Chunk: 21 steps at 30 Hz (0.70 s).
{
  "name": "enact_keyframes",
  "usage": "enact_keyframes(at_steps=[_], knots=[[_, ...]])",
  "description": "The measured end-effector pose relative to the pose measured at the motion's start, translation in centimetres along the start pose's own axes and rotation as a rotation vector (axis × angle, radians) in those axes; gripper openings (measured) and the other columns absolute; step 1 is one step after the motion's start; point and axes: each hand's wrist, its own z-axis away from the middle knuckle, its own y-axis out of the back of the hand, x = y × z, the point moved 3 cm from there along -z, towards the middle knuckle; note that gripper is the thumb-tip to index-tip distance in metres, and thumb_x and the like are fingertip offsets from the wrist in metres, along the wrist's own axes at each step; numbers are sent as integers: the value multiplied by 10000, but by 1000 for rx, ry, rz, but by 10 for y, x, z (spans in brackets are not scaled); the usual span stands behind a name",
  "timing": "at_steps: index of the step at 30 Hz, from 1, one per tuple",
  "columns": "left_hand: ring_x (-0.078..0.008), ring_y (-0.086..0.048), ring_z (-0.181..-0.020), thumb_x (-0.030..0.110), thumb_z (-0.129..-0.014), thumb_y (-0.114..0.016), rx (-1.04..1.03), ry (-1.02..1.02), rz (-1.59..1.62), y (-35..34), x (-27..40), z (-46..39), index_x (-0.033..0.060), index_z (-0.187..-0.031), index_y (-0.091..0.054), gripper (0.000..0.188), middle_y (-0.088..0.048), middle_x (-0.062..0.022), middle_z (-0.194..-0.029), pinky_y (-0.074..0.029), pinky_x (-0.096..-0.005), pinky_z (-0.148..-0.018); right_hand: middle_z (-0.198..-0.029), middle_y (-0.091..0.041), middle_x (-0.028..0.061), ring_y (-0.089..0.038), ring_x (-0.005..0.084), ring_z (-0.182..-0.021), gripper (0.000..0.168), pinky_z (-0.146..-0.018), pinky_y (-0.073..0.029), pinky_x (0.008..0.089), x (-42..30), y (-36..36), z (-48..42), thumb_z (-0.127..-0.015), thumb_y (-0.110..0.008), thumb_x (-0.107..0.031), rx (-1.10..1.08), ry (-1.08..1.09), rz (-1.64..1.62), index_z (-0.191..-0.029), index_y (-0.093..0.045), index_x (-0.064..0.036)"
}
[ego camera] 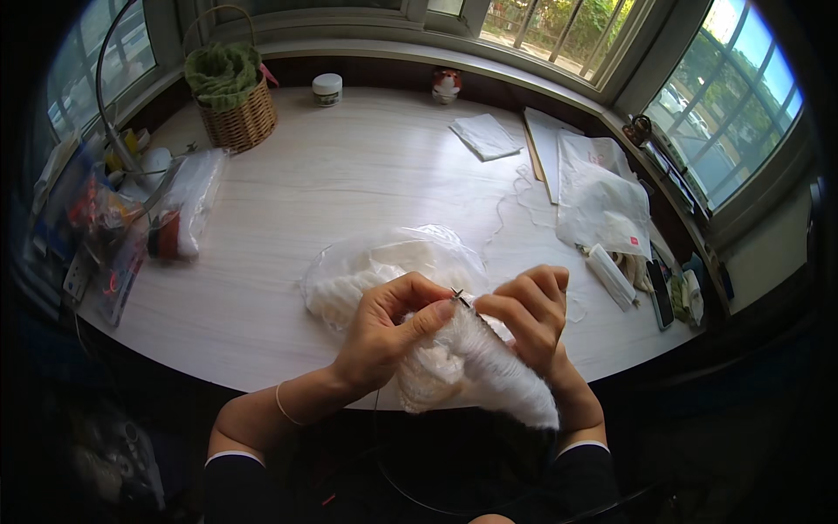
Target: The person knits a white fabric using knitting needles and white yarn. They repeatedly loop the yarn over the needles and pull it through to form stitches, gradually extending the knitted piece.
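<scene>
White fuzzy knitting hangs between my two hands over the table's front edge. My left hand pinches its upper edge by the dark needle tips, thumb and index finger together. My right hand is curled at the right side of the work, around a dark knitting needle that carries stitches; its lower fingers are partly hidden. The two needle tips cross just beside the left fingertips. A thin cable loops below the table edge. Behind my hands, a clear plastic bag holds cream fluffy yarn.
A wicker basket with green knitwork, a white-lidded jar and a figurine stand at the back. Plastic packages lie left. On the right are a folded cloth, a white bag and a phone.
</scene>
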Motion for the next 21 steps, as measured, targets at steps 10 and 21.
enact_keyframes(at_steps=[10,21], knots=[[-76,-543,-809,122,-856,-592,8,-45,-101,-2,1,1,19,-924,-590,123,-606,-34,-864,-447,-226,-746,-787,-539,25,-453,170,-694,390,-664,-328,293,3,6,-2,-579,-706,-298,10,-87,-92,-901,-667,-82],[-84,-559,-810,107,-859,-577,57,-99,-87,0,5,2,24,-983,-574,149,-605,-45,-881,-468,-219,-723,-706,-515,-47,-422,118,-664,278,-667,-275,257,3,7,7,-541,-678,-207,84,-73,-130,-809,-701,-138]])
